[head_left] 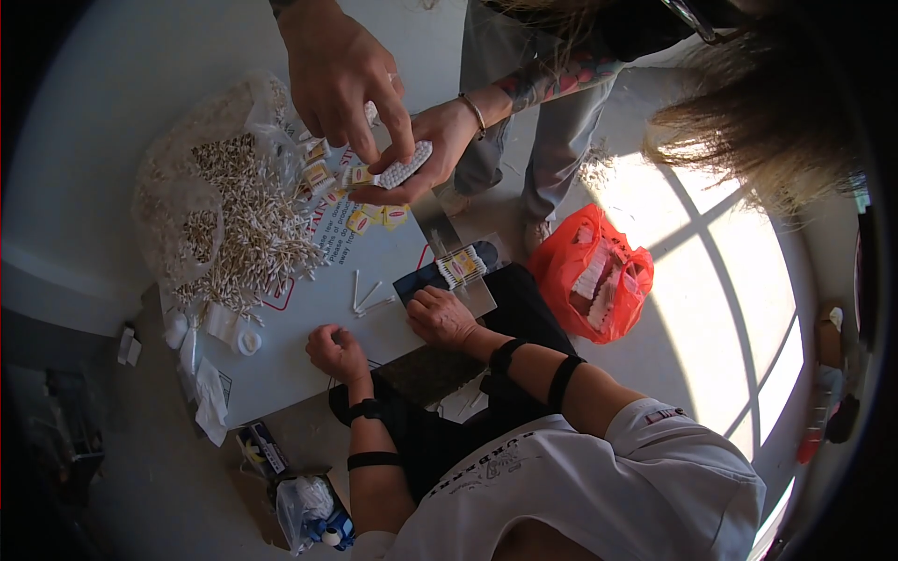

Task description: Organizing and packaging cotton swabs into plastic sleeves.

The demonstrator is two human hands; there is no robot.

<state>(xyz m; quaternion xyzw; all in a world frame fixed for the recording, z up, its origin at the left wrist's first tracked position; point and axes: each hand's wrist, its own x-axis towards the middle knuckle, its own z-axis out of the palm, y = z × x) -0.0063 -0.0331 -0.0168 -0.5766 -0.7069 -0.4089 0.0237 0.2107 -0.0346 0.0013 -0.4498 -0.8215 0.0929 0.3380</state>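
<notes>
While the wearer's left hand (337, 353) curls loosely over the grey tabletop (281, 365), whether around anything cannot be told, the right hand (440, 316) bends its fingers at a dark, flat-sided holder (413, 283), its grip hidden. Just beyond the right hand, the nearer one, lies a yellow-labelled flat pack of white-tipped cotton swabs (461, 267), long axis running roughly left to right. Loose white swabs (355, 292) lie farther left.

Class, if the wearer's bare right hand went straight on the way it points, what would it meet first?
The right hand would probably meet the loose, thin white cotton swabs on the grey tabletop; depth is unclear.
</notes>
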